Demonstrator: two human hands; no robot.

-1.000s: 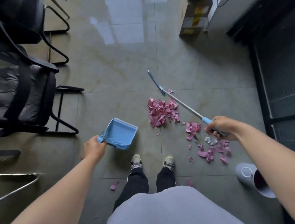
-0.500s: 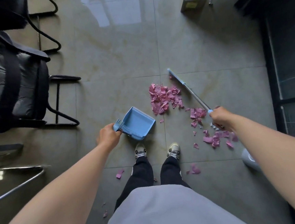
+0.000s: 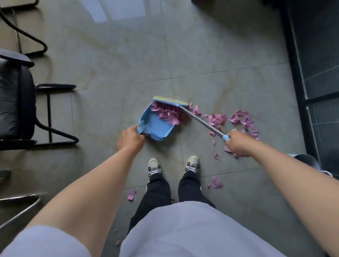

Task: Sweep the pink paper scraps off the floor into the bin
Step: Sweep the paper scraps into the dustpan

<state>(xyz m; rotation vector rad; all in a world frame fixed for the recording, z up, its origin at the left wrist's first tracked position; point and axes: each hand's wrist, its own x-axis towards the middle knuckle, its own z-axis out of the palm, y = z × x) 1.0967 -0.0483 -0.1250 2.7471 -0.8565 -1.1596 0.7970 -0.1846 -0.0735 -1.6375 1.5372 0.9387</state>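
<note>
Torn, crumpled pink paper scraps are heaped at the mouth of a shallow, light-blue plastic dustpan, pressed in by a flat yellow-edged broom head on a thin metal handle. Further scraps are strewn to the right on the glossy grey floor tiles, and a few lie beside the shoes. The dustpan handle is gripped by the left hand, the blue broom grip by the right hand. The light scraps may be spilled if the pan is tilted, or flicked past its lip by a fast stroke. A pale round bin is partly seen at lower right.
</note>
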